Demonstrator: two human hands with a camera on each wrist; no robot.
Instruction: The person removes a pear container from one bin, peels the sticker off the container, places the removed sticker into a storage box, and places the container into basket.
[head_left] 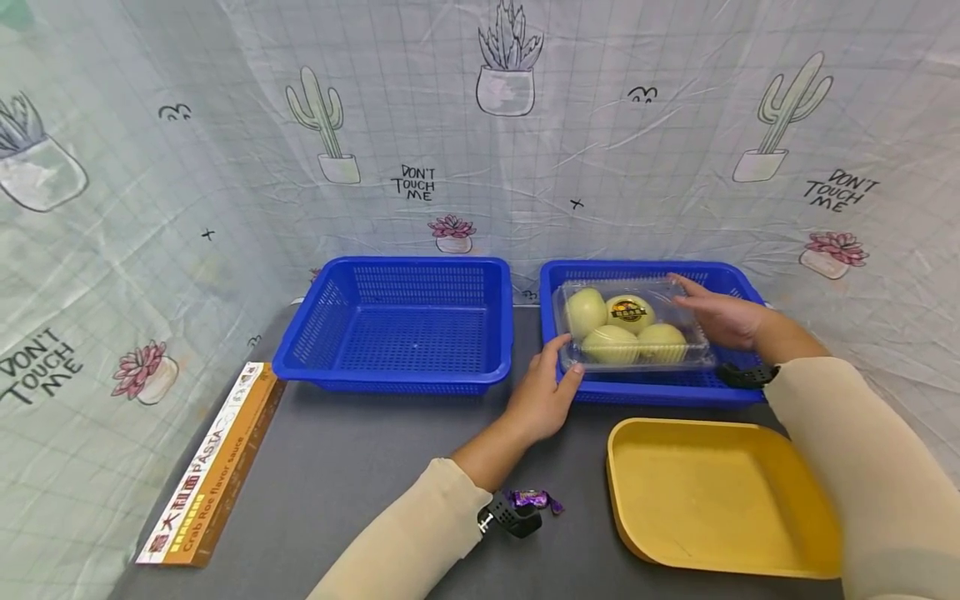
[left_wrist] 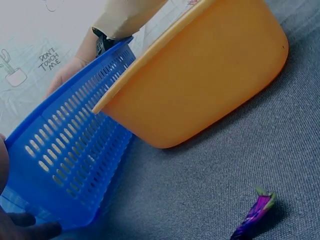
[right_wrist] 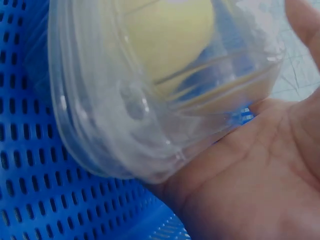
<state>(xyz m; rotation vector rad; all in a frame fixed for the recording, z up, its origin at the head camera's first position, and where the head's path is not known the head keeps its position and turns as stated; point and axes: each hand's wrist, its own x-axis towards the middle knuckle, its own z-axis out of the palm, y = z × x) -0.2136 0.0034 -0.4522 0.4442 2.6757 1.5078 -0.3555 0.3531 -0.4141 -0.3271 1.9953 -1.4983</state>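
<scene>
A clear plastic fruit box [head_left: 633,327] with several round, pale yellow-green fruits and a dark label lies over the right blue basket [head_left: 660,385], near its front-left part. My left hand [head_left: 542,392] grips the box's front-left corner, thumb in front and fingers along the left side; its fingers [left_wrist: 35,227] also show beside the basket's corner in the left wrist view. At the box's right end, my right hand [head_left: 723,318] touches it with fingers extended. The right wrist view shows that palm [right_wrist: 250,185] opened out beside the box's clear end [right_wrist: 135,135].
Another blue basket [head_left: 416,342] stands to the left. A yellow tray [head_left: 720,492] lies in front of the right basket, under my right forearm. A purple-wrapped candy [head_left: 534,499] lies near my left wrist. At far left rests a long pasta box [head_left: 213,467]. A printed curtain [head_left: 420,100] hangs behind.
</scene>
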